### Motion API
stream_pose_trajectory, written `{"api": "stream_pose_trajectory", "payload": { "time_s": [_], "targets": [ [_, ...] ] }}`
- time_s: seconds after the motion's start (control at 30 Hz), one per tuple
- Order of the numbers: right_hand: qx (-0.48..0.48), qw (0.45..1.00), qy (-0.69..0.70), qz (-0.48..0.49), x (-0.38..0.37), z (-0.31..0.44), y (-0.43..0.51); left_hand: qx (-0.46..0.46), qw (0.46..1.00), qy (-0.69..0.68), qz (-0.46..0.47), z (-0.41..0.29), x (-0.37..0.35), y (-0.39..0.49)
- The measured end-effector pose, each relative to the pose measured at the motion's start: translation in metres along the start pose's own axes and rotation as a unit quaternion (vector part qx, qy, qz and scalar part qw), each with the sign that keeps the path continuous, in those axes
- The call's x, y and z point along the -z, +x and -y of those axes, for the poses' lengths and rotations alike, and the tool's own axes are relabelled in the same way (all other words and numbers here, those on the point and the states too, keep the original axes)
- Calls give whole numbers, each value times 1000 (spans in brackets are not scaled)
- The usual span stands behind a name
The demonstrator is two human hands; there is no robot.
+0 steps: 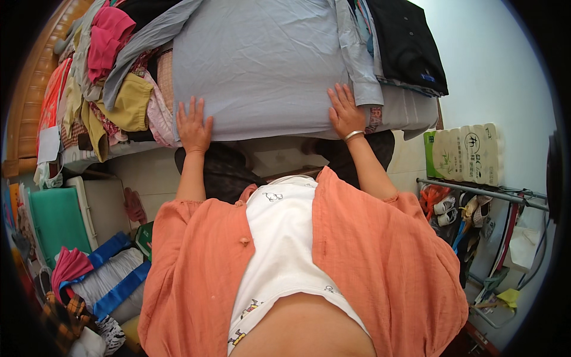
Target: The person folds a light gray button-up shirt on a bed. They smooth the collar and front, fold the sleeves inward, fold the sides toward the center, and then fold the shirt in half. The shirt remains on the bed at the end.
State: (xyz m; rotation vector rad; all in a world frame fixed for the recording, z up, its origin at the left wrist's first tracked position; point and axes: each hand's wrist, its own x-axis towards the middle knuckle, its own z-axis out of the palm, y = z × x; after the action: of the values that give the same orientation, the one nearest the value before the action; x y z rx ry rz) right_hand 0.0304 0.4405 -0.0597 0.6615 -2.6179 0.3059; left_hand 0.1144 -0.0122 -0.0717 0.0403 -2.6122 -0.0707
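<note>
A light grey-blue long-sleeved shirt lies spread out on the bed before me, faintly wrinkled. Its lower edge runs along the bed's near side. My left hand rests flat on its near left corner, fingers apart. On the near right part lies my right hand, also flat, with a silver bangle at the wrist. One sleeve stretches left over a heap of clothes. The other sleeve runs down beside my right hand, its cuff near the bed edge. Neither hand grips anything.
Left on the bed is a pile of loose clothes; right is a folded stack topped by a black garment. A toilet paper pack stands on a metal rack with shoes below. A green-lidded bin and bags stand lower left.
</note>
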Motion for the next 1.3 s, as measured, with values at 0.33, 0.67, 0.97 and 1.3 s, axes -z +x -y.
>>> {"api": "stream_pose_trajectory", "payload": {
  "time_s": [0.33,0.67,0.97,1.3],
  "targets": [
    [1,999,-42,24,3,-7,-1,25,999,-24,-35,14,-13,-3],
    [156,984,60,61,26,50,37,-203,966,-112,117,-37,46,42],
    [263,946,7,192,0,37,61,-233,955,-73,167,-9,22,41],
    [222,960,38,169,12,-16,37,-183,971,-26,153,63,33,25]
  ]
}}
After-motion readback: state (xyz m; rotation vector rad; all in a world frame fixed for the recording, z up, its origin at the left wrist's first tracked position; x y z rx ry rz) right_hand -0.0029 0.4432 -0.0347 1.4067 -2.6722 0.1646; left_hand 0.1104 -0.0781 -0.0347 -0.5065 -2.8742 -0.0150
